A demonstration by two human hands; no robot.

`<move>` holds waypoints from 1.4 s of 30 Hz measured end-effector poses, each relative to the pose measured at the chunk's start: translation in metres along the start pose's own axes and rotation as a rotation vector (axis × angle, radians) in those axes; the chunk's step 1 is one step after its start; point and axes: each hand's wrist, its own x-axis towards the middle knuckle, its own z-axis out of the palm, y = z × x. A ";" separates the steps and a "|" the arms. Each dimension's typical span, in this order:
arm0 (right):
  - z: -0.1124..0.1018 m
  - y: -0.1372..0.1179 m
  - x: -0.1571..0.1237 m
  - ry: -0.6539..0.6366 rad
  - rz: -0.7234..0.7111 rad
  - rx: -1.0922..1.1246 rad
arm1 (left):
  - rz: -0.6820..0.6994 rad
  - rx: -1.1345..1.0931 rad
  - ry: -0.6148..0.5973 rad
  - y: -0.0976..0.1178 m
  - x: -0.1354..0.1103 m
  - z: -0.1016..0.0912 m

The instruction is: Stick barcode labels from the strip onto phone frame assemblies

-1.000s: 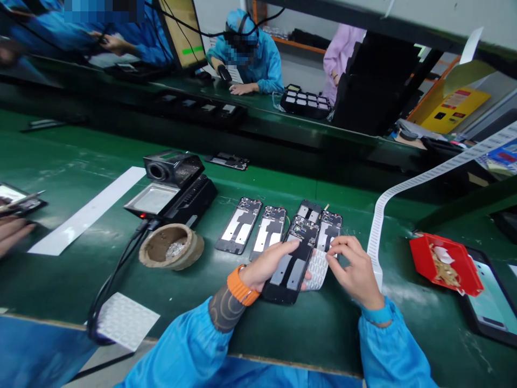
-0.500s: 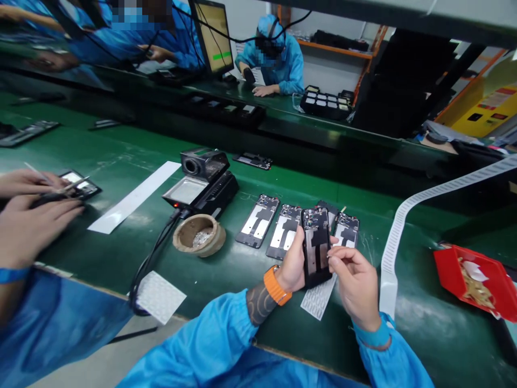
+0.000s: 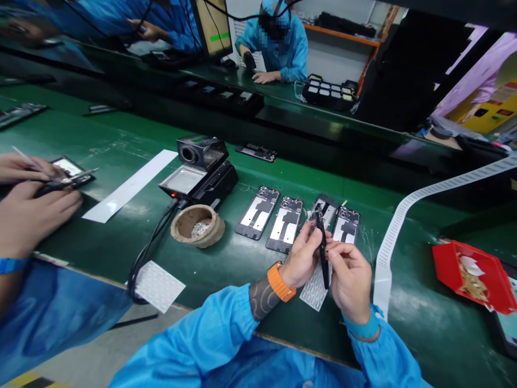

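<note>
- Okay, clock centred on the held phone (image 3: 324, 264): clay pot (image 3: 205, 241) just past 9 o'clock, silvery bits (image 3: 200, 229) inside.
- Red bin (image 3: 446, 265) at 3 o'clock, tan strips (image 3: 475, 285) plus white scrap (image 3: 470, 265) inside.
- Black tray (image 3: 327, 102) at 12 o'clock, far side, pale pieces in rows.
- Held phone: up between both hands, edge-on to camera, upper end just left of 12, lower end just right of 6; long axis runs between them.
- Left hand (image 3: 304, 256): fingers and thumb gripping phone at its 9 o'clock side.
- Right hand (image 3: 352, 272): 3 o'clock side, thumb and forefinger nearly together, can't tell if pinching anything.
- Printed sheet (image 3: 313, 295) near 7 o'clock, partly behind phone.
- Four open phones (image 3: 285, 223) lie on table (image 3: 242, 272): two near 10, one at 12, one near 2.
</note>
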 end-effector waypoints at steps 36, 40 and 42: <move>0.002 -0.014 0.003 0.011 -0.134 -0.225 | 0.096 0.290 0.027 0.000 -0.005 -0.008; 0.001 -0.016 -0.001 0.102 -0.422 -0.389 | 0.141 0.201 -0.013 -0.003 -0.003 -0.009; 0.001 -0.020 -0.003 0.054 -0.577 -0.549 | 0.169 0.186 -0.030 -0.004 -0.003 -0.010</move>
